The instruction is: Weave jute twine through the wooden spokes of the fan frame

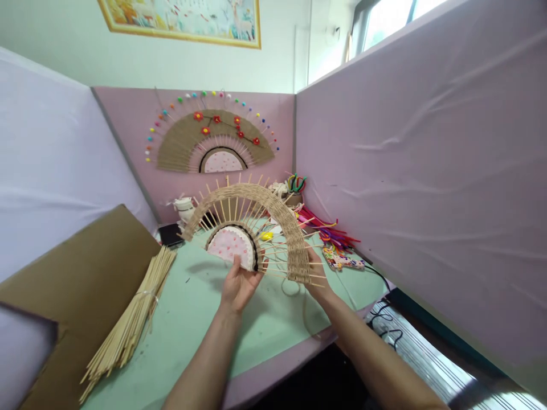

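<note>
A half-round woven fan (294,242) of thin sticks and tan twine is held up over the table between my two hands. Its base is a half disc (228,244) in pink spotted cloth with a white edge and a dark braid. My left hand (241,285) pinches the lower edge of this disc, thumb in front and fingers behind. At the right end of the woven band, my right hand (318,279) grips the fan from behind; its fingers are partly hidden by the sticks. A loose strand of twine (304,313) hangs below the band.
A bundle of thin sticks (132,319) lies at the left beside brown cardboard (94,273). Red and purple pipe cleaners (329,228) and a patterned glue gun (342,259) with a cord are at the right. A finished fan (179,139) hangs on the back panel.
</note>
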Demonstrator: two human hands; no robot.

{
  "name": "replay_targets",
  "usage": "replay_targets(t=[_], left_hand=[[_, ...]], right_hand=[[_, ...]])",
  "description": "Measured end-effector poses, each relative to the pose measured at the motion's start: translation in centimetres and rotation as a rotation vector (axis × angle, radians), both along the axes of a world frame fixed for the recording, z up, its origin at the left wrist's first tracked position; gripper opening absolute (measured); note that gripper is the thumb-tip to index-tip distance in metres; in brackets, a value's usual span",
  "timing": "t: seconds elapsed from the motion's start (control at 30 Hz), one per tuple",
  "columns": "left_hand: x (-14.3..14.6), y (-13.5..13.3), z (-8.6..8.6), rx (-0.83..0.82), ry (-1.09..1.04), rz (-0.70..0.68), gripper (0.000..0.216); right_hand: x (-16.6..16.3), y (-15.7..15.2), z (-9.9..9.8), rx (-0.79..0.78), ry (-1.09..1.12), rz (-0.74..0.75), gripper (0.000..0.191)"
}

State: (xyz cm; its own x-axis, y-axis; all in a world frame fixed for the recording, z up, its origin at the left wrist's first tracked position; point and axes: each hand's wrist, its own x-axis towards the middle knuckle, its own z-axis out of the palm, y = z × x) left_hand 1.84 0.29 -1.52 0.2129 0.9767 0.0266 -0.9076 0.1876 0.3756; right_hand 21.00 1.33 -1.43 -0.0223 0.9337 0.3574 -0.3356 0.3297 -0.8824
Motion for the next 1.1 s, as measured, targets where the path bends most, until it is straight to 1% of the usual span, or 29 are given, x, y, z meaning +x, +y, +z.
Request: replay_targets(t=[0.07,0.17,0.23,0.3,0.37,0.47,0.57,0.63,0.73,0.93,1.1], left_hand=[[0.1,-0.1,-0.4,-0.018,-0.047,0.088,0.045],[-0.2,-0.1,-0.7,-0.06,-0.101,0.204,0.042],[-0.4,0.2,-0.9,-0.078,-0.119,0.225,0.041],[-0.6,0.4,-1.1,-0.083,-0.13,0.223,0.041],[-0.6,0.5,-1.3,-0.08,-0.13,0.224,0.041],[-0.3,0.5,-1.5,-0.063,-0.107,0.206,0.042],[-0.1,0.2,-1.5,-0.047,-0.083,0.188,0.043],[0.0,0.1,-1.5,-0.043,-0.083,0.183,0.044],[-0.3,0.0,-1.4,-0.037,-0.095,0.184,0.042],[-0.8,-0.1,-1.4,0.013,-0.089,0.14,0.041],[-0.8,-0.2,-1.9,0.07,-0.054,0.1,0.04]], right_hand=[[-0.2,-0.2,-0.4,0.046,-0.019,-0.023,0.038],[-0.6,-0.2,-1.5,0.058,-0.007,0.011,0.05],[-1.1,0.0,-2.4,0.048,0.022,0.059,0.053],[-1.7,0.2,-2.9,0.017,0.113,0.096,0.056],[-2.3,0.3,-2.9,-0.063,0.252,0.096,0.053],[-3.1,0.4,-2.2,-0.22,0.443,0.025,0.036],[-3.7,0.5,-1.4,-0.323,0.544,-0.037,0.032],[-3.9,0.5,-1.2,-0.359,0.554,-0.051,0.032],[-3.6,0.2,-1.4,-0.358,0.531,-0.027,0.035],[-1.8,-1.1,-1.7,-0.231,0.36,0.044,0.04],[-1.3,-1.3,-2.1,-0.212,0.368,-0.018,0.036]])
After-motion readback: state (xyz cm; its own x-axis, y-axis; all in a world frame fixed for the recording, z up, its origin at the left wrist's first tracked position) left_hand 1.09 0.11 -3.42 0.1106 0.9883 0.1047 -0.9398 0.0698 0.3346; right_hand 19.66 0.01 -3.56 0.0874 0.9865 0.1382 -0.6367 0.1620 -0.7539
